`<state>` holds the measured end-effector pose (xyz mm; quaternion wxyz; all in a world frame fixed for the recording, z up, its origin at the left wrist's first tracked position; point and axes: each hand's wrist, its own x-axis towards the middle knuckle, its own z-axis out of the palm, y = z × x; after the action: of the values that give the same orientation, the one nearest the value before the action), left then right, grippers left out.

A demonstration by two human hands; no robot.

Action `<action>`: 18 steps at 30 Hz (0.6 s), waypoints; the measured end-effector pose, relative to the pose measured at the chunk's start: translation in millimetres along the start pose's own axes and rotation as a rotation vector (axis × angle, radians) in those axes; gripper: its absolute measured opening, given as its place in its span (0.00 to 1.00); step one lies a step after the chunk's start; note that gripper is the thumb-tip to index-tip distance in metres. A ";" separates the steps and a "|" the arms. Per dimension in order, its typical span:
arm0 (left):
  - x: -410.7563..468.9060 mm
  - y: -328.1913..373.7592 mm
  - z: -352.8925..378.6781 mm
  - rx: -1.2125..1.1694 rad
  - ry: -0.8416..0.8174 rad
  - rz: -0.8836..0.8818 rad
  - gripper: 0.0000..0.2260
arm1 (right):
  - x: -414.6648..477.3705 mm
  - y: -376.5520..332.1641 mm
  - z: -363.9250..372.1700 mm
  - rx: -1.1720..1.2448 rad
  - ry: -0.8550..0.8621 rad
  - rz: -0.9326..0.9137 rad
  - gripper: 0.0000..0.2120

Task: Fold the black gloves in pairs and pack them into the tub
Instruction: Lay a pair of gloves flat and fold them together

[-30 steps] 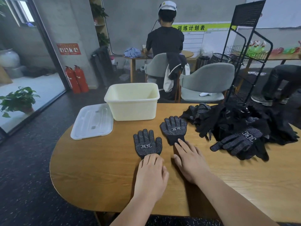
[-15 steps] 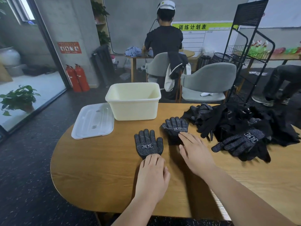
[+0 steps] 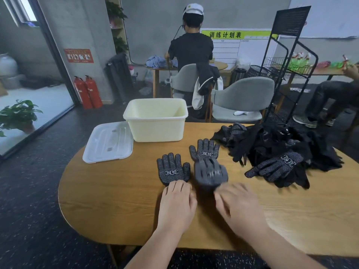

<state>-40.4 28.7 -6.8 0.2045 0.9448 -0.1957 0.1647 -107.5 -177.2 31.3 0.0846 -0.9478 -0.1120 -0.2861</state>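
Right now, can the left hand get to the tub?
Probably yes. The tub stands open beyond the left hand, its lid lying beside it. Only the flat glove under the fingertips lies between, and bare table past that.

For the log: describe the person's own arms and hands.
No sleeves show up to the frame edge. The left hand and right hand wear no gloves; no watch, ring or band shows. The right hand is blurred, so fine detail there is unclear.

lid (image 3: 108, 142) left of tub (image 3: 156, 121), glove pile (image 3: 275, 150) right — on table (image 3: 116, 200)
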 end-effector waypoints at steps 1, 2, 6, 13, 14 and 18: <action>0.3 -0.4 0.8 0.010 -0.005 0.003 0.10 | -13.9 -0.8 7.0 -0.006 -0.041 -0.014 0.12; 0.2 -0.9 1.4 0.018 -0.010 0.006 0.10 | -24.4 -1.0 13.4 -0.009 -0.065 -0.010 0.11; -3.9 -0.8 1.8 0.009 -0.005 0.034 0.09 | -40.5 -7.2 19.5 -0.021 -0.071 0.094 0.07; -24.9 0.2 -6.9 -0.092 -0.052 0.127 0.09 | -41.1 -8.3 16.5 0.024 -0.200 0.130 0.18; -28.8 -1.1 -9.2 -0.109 -0.072 0.145 0.08 | -39.1 -7.4 17.7 0.039 -0.266 0.137 0.22; -39.7 -9.3 -21.3 -0.158 -0.187 0.175 0.07 | -35.8 -7.7 24.8 0.009 -0.387 0.202 0.28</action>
<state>-75.8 58.1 -7.0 0.2439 0.9164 -0.3078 0.0774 -125.5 -170.2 -8.4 0.0941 -0.9911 -0.0319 -0.0885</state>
